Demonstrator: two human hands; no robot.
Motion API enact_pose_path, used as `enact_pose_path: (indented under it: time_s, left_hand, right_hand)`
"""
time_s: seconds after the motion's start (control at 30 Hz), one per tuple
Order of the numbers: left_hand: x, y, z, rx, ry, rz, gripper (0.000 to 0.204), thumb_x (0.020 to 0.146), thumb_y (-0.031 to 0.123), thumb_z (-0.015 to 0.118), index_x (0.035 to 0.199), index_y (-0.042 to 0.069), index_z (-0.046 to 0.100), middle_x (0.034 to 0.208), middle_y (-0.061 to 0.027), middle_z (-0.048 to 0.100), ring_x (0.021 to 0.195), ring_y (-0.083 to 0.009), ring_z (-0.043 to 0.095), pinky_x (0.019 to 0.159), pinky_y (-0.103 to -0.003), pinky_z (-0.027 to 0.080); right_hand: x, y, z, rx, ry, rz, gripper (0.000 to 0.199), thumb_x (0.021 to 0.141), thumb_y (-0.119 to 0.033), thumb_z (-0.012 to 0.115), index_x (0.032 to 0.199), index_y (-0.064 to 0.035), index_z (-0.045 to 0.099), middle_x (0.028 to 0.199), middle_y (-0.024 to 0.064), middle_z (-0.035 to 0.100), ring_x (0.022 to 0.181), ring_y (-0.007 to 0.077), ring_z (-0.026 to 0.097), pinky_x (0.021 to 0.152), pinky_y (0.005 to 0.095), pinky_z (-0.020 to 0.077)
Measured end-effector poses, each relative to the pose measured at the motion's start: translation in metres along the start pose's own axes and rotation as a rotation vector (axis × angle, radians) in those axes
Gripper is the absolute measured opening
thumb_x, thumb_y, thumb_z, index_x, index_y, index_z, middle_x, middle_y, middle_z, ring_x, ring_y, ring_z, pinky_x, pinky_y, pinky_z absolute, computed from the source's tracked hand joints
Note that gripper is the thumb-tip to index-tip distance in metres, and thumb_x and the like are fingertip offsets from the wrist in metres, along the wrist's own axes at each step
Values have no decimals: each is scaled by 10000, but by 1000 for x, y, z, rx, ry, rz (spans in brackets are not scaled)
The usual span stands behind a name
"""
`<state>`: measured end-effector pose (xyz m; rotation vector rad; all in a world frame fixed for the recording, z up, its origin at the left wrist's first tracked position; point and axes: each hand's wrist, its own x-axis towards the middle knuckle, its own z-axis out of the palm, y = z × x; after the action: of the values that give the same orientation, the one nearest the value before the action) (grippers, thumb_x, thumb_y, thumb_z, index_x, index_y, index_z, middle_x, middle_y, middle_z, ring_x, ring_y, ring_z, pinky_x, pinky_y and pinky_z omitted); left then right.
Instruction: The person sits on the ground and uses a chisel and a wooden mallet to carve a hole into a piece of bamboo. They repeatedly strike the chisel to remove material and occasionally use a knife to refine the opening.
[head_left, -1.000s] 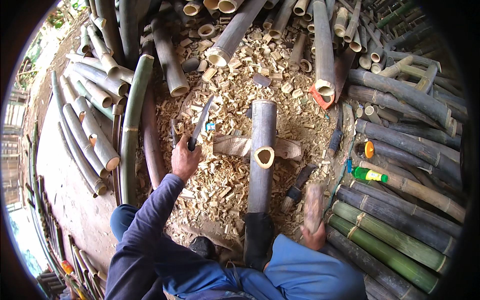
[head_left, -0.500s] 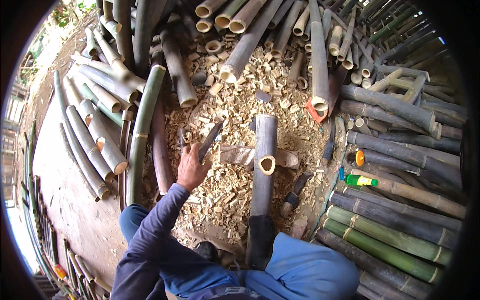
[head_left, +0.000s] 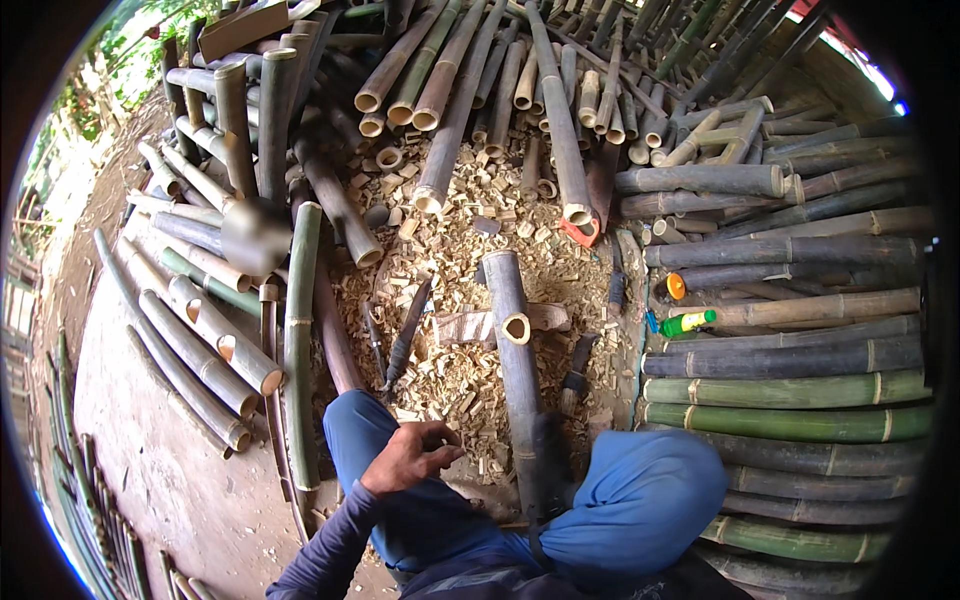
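Note:
My left hand [head_left: 412, 457] is over my left thigh, fingers loosely bent and apart, holding nothing. Beyond it, a knife [head_left: 410, 335] with a dark wrapped handle lies on the wood chips. Beside that lies a thin dark tool [head_left: 375, 338]; I cannot make out its kind. A dark bamboo pole [head_left: 519, 385] with an oval hole cut in its upper side rests across a pale wooden block [head_left: 465, 327]. The pole's near end lies between my legs, by a dark covering. My right hand is not in view.
Wood chips [head_left: 450, 385] cover the ground ahead. To the right lie a dark-handled tool [head_left: 578, 375], an orange-handled tool [head_left: 580, 232], a green bottle [head_left: 690, 322] and stacked bamboo poles [head_left: 790, 390]. More bamboo [head_left: 303, 345] lies at left; cut poles [head_left: 470, 90] lean at the back.
My left hand has let go of the knife, which now lies on the chips, and has drawn back over my left thigh. The view has shifted, and my left knee appears farther right.

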<state>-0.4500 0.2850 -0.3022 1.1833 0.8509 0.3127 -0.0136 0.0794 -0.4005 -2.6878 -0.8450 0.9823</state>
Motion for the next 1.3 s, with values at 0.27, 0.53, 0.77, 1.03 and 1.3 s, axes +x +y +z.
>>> enact_pose_path:
  time_s: [0.27, 0.53, 0.77, 1.03, 1.3]
  left_hand:
    - [-48, 35, 9, 137, -258, -31, 245, 967, 220, 704, 984, -24, 707, 788, -46, 691, 717, -107, 648, 634, -284, 514]
    - [-50, 44, 47, 286, -396, 13, 202, 969, 187, 679, 961, -8, 730, 756, -65, 713, 691, -119, 679, 639, -282, 541]
    - [-48, 36, 77, 392, -216, 132, 141, 872, 128, 725, 958, 17, 724, 837, -106, 722, 739, -183, 663, 715, -356, 538]
    - [-70, 39, 126, 415, 2, 0, 227, 808, 158, 801, 977, 23, 730, 823, -106, 744, 742, -194, 722, 715, -342, 572]
    - [-100, 39, 192, 720, 91, 184, 203, 825, 287, 768, 957, 134, 745, 824, -115, 729, 770, -310, 721, 687, -421, 562]
  right_hand:
    - [-80, 53, 7, 74, 15, 51, 758, 831, -461, 782, 1331, 46, 522, 1160, 320, 635, 1067, 458, 646, 909, 515, 516]
    - [-31, 32, 0, 93, -1, -51, 748, 839, -464, 775, 1329, 44, 527, 1158, 321, 637, 1065, 456, 648, 908, 514, 517]
    - [39, -4, -16, 103, -51, -139, 741, 845, -467, 769, 1327, 43, 532, 1156, 322, 639, 1064, 455, 649, 908, 514, 518]
    - [34, 16, -28, 143, -103, -184, 732, 852, -471, 763, 1324, 41, 537, 1154, 322, 641, 1062, 454, 651, 907, 513, 519]
    - [-15, 56, -41, 157, -121, -161, 723, 859, -474, 756, 1322, 39, 543, 1152, 323, 643, 1061, 453, 652, 906, 513, 520]
